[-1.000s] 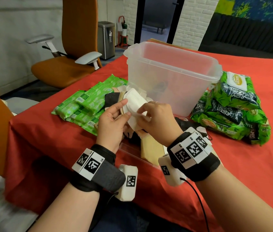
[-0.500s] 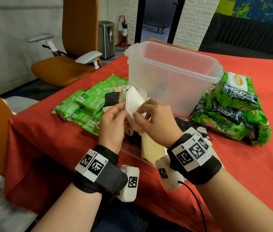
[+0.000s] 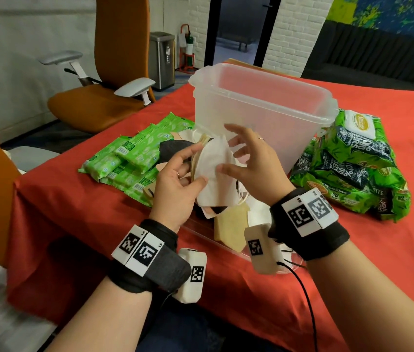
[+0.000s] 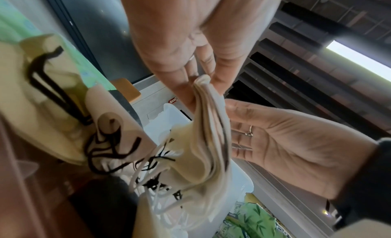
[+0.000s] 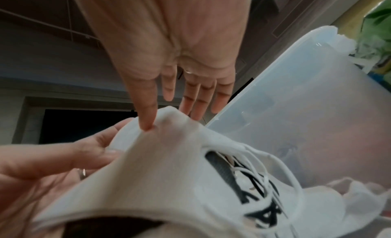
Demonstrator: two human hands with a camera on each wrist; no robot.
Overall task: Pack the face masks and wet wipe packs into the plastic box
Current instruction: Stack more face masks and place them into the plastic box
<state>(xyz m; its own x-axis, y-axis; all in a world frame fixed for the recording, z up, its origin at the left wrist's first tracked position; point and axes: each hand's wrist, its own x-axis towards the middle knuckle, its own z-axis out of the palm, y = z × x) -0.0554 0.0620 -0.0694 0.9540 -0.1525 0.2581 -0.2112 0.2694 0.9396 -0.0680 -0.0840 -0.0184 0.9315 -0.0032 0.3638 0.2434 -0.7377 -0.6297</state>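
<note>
masks first: a stack of folded white and beige fabric face masks [image 3: 213, 171] stands on edge in the left hand [image 3: 175, 184], thumb and fingers clamped round it, long axis pointing up toward the box. right hand [image 3: 254, 166] spread wide, only its thumb touching the stack's white face. more loose masks [image 3: 230, 229] lie below, too tangled to count. beyond, one clear plastic box [image 3: 264, 110], still looking empty. light green wipe packs [image 3: 134, 158] left, several; dark green wipe packs [image 3: 353, 163] right.

Translucent smooth plastic box [image 3: 264, 118]; matt cloth masks [image 3: 213, 171]; glossy wipe packs [image 3: 353, 168]
</note>
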